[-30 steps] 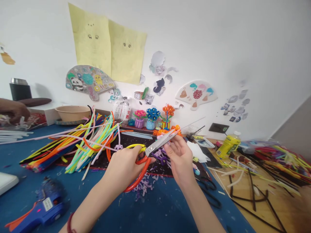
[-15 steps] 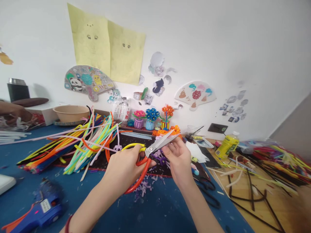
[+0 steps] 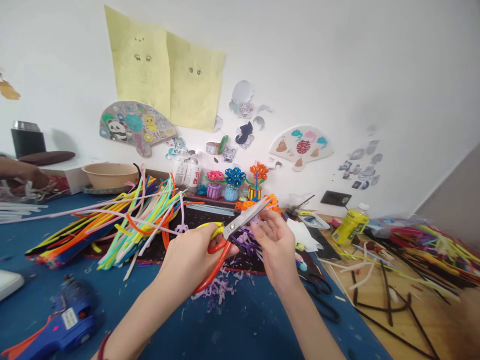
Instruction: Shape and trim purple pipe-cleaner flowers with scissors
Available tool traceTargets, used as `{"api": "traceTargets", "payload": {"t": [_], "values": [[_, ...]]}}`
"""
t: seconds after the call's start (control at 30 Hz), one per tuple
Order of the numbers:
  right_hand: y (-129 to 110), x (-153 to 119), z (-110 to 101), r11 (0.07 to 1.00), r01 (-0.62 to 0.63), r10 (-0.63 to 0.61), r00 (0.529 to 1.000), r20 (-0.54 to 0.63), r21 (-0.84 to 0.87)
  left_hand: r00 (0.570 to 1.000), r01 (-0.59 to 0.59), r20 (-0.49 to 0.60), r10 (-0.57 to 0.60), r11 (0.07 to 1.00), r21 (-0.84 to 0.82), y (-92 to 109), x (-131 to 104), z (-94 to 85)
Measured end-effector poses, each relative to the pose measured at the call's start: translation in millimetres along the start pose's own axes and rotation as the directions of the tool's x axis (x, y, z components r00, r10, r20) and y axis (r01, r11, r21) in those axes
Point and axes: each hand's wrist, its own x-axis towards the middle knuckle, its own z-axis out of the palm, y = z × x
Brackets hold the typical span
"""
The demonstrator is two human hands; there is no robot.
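Observation:
My left hand [image 3: 193,255] is closed round the handles of a pair of scissors [image 3: 242,222], one handle red and the other yellow. The blades point up and right and lie nearly together. Beside the blade tips is my right hand [image 3: 275,245], its thumb and fingers pinched on something pale purple, mostly hidden behind the blades. Purple fuzzy flowers [image 3: 249,245] lie on the dark mat just behind my hands. Purple clippings [image 3: 217,290] are scattered on the blue table [image 3: 225,330] below the scissors.
Bundled pipe cleaners [image 3: 142,215] spread at the left, near a blue glue gun [image 3: 67,320]. Potted fuzzy flowers [image 3: 234,182] stand along the wall. Black scissors [image 3: 318,295] and a yellow bottle [image 3: 350,225] are at right. Another person's hand [image 3: 22,172] shows at far left.
The scissors have closed from an open position, their blades and handles coming together. My right hand has hardly moved.

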Motion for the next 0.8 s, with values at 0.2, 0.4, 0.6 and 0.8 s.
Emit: {"api": "traceTargets", "payload": {"t": [0.2,0.4,0.6,0.8], "values": [[-2.4,4.6,-3.6,0.999,-0.004,0.008,0.995,-0.095,0.04,0.985,0.081,-0.162,-0.057,0.986,0.144,-9.9,2.7,-10.6],[-6.7,13.6,-12.6,0.994,0.086,-0.073,0.977,-0.199,0.06,0.875,0.027,-0.417,0.244,0.837,0.547,-41.7,5.0,-21.1],[-4.5,13.7,-12.4,0.998,0.042,-0.034,0.978,-0.207,0.035,0.867,0.027,-0.44,0.235,0.859,0.512,-47.6,8.6,-20.9],[0.3,1.8,-0.4,0.992,-0.083,0.087,0.996,0.036,-0.094,0.966,0.041,-0.22,-0.136,0.92,-0.39,-25.9,11.4,1.9]]}}
